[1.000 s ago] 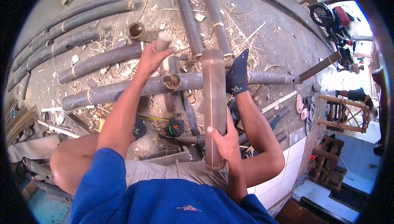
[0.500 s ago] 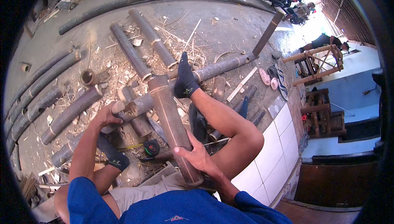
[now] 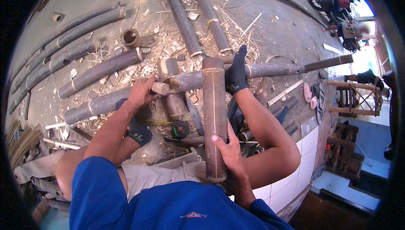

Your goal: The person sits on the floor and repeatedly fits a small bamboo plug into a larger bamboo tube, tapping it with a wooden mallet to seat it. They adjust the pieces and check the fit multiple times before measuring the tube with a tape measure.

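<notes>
My left hand (image 3: 142,94) is closed around a short, pale round wooden peg (image 3: 160,88). It rests on a long dark bamboo pole (image 3: 190,80) lying across the floor, with the peg's end beside an opening cut in the pole. My right hand (image 3: 230,147) grips the lower part of a thick bamboo tube (image 3: 214,103), thumb on top and fingers hidden round its far side. This tube points away from my lap and passes over the long pole. My socked right foot (image 3: 237,73) is against the pole, just right of the tube.
A tape measure (image 3: 180,129) lies between my legs. Cut bamboo lengths (image 3: 101,73) and wood shavings cover the floor to the left and ahead. Sandals (image 3: 314,97), white tiles (image 3: 310,147) and a bamboo frame (image 3: 354,98) are at right. Two people are farther off, near a motorbike (image 3: 333,2).
The view has turned, so the scene sits farther right and the tube looks more upright. Both hands keep their holds on the peg and the tube.
</notes>
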Motion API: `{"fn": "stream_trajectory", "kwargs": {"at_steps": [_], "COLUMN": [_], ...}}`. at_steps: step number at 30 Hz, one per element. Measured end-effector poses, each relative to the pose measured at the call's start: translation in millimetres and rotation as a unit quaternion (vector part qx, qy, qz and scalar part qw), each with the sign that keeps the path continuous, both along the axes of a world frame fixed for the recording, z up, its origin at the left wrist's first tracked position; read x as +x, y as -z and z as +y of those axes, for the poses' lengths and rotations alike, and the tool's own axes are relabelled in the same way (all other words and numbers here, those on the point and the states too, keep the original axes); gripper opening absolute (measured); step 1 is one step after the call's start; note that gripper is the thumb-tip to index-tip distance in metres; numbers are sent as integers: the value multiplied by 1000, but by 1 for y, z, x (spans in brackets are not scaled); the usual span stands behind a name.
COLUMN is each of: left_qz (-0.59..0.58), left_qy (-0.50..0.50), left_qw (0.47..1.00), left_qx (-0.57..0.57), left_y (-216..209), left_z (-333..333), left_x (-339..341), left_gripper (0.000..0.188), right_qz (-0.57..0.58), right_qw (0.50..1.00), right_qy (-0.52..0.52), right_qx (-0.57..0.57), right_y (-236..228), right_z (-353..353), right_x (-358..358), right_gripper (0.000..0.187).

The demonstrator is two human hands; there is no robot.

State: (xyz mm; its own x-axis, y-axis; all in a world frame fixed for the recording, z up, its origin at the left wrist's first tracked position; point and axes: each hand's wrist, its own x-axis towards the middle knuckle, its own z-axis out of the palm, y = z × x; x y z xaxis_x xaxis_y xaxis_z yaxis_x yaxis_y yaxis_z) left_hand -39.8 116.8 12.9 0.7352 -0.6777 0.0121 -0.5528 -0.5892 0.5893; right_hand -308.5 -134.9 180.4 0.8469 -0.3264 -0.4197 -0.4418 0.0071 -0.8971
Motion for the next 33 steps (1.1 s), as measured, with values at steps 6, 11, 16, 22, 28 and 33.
{"fn": "stream_trajectory", "kwargs": {"at_steps": [6,11,16,22,28,33], "left_qz": [-70,-107,-144,-72,87,152], "left_qy": [12,21,8,-25,-299,-328], "left_qw": [997,993,987,996,902,804], "left_qx": [23,51,68,55,-300,-472], "left_y": [12,15,21,20,-29,-65], "left_z": [5,5,3,-2,-46,-89], "left_x": [-9,-14,-23,-8,25,30], "left_gripper": [62,65,70,59,47,53], "right_qz": [1,-8,-10,5,-37,-120], "right_qw": [1000,1000,1000,1000,999,993], "right_qy": [-16,-21,-7,14,-8,-12], "right_qx": [15,6,9,9,-18,-10], "right_y": [2,-2,-1,4,-1,-22], "right_z": [10,12,9,4,-9,-11], "right_x": [5,3,-2,-7,19,54], "right_gripper": [78,77,78,79,85,98]}}
